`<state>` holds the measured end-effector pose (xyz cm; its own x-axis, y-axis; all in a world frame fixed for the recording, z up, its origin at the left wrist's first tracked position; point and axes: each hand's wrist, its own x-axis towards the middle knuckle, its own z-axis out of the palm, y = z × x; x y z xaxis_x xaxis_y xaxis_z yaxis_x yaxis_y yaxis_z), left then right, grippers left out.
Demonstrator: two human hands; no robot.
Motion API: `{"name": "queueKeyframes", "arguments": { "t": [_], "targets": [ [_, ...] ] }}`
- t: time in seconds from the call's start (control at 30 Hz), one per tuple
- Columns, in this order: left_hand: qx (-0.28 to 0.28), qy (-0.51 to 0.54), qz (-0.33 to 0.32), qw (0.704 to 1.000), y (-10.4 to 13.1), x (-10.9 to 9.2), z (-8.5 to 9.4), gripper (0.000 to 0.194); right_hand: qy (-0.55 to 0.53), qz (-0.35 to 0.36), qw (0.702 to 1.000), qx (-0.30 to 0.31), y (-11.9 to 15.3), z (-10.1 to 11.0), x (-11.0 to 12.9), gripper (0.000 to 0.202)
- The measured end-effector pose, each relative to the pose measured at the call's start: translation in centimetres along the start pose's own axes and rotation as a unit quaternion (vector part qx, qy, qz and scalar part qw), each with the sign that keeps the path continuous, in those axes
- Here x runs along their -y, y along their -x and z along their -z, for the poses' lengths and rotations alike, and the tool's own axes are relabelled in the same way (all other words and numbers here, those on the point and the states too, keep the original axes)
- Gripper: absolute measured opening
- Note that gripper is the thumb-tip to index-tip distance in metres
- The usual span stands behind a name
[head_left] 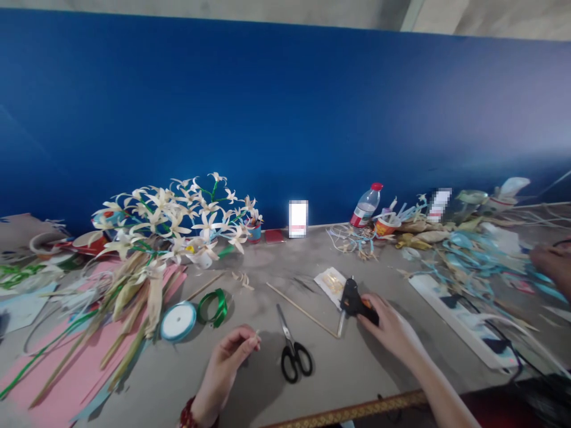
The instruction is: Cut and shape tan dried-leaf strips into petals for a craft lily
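Observation:
My right hand (386, 327) is wrapped round the handle of a black hot glue gun (352, 296), whose clear glue stick pokes out at the back. The gun lies low over the table beside a small white packet (331, 286) with pale bits on it. My left hand (234, 351) is closed in a pinch, with a tiny pale thing at the fingertips, too small to name. Between my hands lie black-handled scissors (292, 351), blades pointing away. A thin stick (303, 310) rests beyond them. Left of these are a green ribbon roll (213, 308) and a white-and-blue ribbon spool (178, 321).
Pale handmade flowers (178, 214) spread at the left above pink paper (66, 362). A white power strip (459, 321) with cables lies at the right. Behind it are blue strips (473, 252) and a plastic bottle (366, 205). Another person's hand (551, 264) reaches in at the far right.

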<state>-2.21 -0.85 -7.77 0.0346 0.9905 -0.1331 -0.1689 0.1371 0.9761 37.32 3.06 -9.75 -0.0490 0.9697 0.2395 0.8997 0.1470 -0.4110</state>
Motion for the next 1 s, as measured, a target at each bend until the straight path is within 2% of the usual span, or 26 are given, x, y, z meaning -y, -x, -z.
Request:
{"name": "queueKeyframes", "arguments": {
  "t": [0.2,0.3,0.37,0.47,0.5,0.57,0.63,0.77,0.87,1.0],
  "targets": [
    [0.015,-0.02,-0.017,1.0,0.1,0.0,-0.1,0.029,-0.001,0.026,1.0,0.004,-0.2,0.1,-0.1,0.02],
    [0.035,-0.083,-0.045,0.995,0.3,-0.4,-0.3,0.028,-0.001,0.019,1.0,-0.002,-0.3,0.2,-0.3,0.023],
    [0.072,-0.149,-0.072,0.983,0.3,-1.4,-0.9,0.025,-0.003,0.015,1.0,-0.002,-0.3,0.2,-0.4,0.025],
    [0.173,-0.239,-0.133,0.946,-0.9,-3.4,-3.4,0.017,0.002,0.017,1.0,0.007,-0.3,0.2,-0.4,0.027],
    [0.212,-0.259,-0.157,0.929,-1.8,-3.9,-4.6,0.017,0.006,0.017,1.0,0.01,-0.3,0.2,-0.4,0.027],
    [0.246,-0.308,-0.203,0.896,-4.3,-4.2,-7.3,0.018,0.01,0.017,1.0,0.014,-0.4,0.1,-0.4,0.028],
    [0.256,-0.358,-0.234,0.867,-7.2,-3.5,-10.0,0.016,0.007,0.018,1.0,0.014,-0.4,0.1,-0.4,0.029],
    [0.243,-0.387,-0.25,0.854,-12.0,-1.2,-14.1,0.015,0.006,0.014,1.0,0.006,-0.1,-0.1,-0.4,0.028],
    [0.23,-0.402,-0.254,0.849,-13.2,0.0,-15.5,0.015,0.005,0.013,1.0,-0.005,0.1,-0.4,-0.5,0.027],
    [0.214,-0.408,-0.251,0.851,-12.7,0.5,-16.0,0.02,-0.021,0.007,0.999,-0.023,0.4,-0.8,-1.1,0.03]
  ]
}}
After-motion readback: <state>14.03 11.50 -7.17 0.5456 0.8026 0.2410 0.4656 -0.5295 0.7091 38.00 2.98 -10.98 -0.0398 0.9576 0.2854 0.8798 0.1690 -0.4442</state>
